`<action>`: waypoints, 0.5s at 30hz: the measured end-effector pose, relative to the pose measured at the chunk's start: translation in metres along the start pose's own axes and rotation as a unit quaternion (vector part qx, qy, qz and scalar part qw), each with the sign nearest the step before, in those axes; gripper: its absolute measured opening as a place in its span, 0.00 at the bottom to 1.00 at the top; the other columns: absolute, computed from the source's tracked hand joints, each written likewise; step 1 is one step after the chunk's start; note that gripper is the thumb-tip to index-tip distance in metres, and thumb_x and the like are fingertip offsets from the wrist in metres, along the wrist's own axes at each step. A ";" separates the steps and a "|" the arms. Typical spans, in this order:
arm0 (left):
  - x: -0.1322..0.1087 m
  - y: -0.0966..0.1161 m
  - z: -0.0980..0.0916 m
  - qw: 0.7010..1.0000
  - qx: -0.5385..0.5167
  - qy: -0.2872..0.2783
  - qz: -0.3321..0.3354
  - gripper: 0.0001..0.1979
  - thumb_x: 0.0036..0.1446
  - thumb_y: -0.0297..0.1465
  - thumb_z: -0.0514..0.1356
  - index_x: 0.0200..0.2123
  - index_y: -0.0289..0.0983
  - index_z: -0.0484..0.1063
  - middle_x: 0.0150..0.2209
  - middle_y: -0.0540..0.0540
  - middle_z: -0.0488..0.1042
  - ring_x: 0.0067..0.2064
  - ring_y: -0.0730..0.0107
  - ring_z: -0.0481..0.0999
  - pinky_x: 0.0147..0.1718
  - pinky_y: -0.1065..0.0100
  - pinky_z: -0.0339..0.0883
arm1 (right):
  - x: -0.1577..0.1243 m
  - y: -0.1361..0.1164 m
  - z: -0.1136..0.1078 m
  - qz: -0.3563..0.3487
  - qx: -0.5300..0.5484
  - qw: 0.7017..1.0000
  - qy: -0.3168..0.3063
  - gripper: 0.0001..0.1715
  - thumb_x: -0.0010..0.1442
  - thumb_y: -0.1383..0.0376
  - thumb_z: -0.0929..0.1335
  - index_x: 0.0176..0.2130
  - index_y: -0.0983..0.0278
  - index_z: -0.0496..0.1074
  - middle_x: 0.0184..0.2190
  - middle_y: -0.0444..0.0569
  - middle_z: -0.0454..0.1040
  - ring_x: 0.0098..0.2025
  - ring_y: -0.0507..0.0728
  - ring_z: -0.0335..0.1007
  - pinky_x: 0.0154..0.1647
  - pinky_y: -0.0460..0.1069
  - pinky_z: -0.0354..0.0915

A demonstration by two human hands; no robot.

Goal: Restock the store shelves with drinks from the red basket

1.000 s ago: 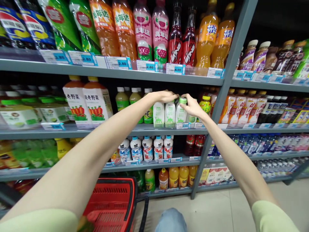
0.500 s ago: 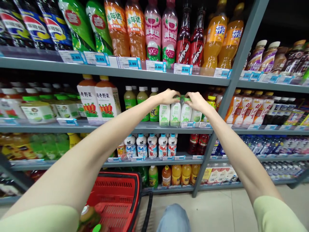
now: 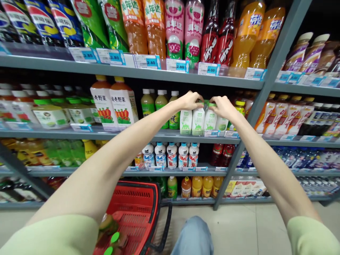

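Observation:
Several white bottles with green print stand in a row at the front of the middle shelf. My left hand [image 3: 192, 100] reaches over the tops of the left ones, its fingers curled at the cap of a white bottle [image 3: 198, 122]. Beside it, my right hand [image 3: 222, 107] has its fingers closed about the green top of the neighbouring white bottle [image 3: 210, 121]. Both bottles stand upright on the shelf. My fingers partly hide the caps. Another white bottle [image 3: 186, 123] is at the left, under my left wrist.
A red shopping basket [image 3: 140, 216] with several green-capped bottles is at the lower left, its black handle [image 3: 167, 226] towards my knee [image 3: 193, 237]. Carrot-juice bottles [image 3: 123, 106] stand left on the same shelf. A grey shelf edge [image 3: 159, 72] with price tags runs above my hands.
The view has shifted, so the shelves sit a little further right and higher and more of the basket shows. Both hands stay at the tops of the white bottles.

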State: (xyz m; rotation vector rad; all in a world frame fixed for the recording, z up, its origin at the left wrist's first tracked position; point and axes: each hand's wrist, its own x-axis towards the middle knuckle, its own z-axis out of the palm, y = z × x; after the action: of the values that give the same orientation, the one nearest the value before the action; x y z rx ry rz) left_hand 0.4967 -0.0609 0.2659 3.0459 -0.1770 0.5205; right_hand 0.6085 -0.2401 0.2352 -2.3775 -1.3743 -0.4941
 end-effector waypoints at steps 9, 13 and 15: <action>-0.077 0.022 -0.020 0.998 0.034 0.044 0.036 0.23 0.72 0.35 0.48 0.60 0.28 0.69 0.63 0.40 0.69 0.68 0.50 0.61 0.64 0.53 0.57 | -0.074 -0.047 -0.011 -0.117 -0.022 0.982 0.145 0.34 0.74 0.54 0.57 0.58 0.79 0.73 0.55 0.67 0.75 0.62 0.67 0.67 0.62 0.60 0.60; -0.212 0.011 -0.010 0.994 0.045 -0.055 0.084 0.20 0.72 0.32 0.46 0.56 0.31 0.72 0.58 0.41 0.72 0.67 0.53 0.64 0.63 0.50 0.56 | -0.181 -0.077 0.043 -0.207 0.098 0.964 0.134 0.19 0.71 0.62 0.63 0.56 0.63 0.74 0.44 0.59 0.79 0.48 0.64 0.76 0.53 0.58 0.69; -0.300 -0.011 0.020 0.993 -0.013 -0.110 0.035 0.12 0.68 0.34 0.55 0.47 0.38 0.76 0.52 0.43 0.77 0.61 0.57 0.71 0.61 0.55 0.60 | -0.245 -0.091 0.091 -0.312 0.159 0.936 0.022 0.14 0.69 0.64 0.65 0.52 0.62 0.75 0.42 0.56 0.80 0.43 0.62 0.77 0.46 0.57 0.71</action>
State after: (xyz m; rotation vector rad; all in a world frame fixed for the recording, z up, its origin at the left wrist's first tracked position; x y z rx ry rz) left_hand 0.2233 -0.0204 0.1469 3.0741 -0.2980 0.1818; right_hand 0.4248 -0.3398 0.0533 -1.6380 -2.0097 -0.4334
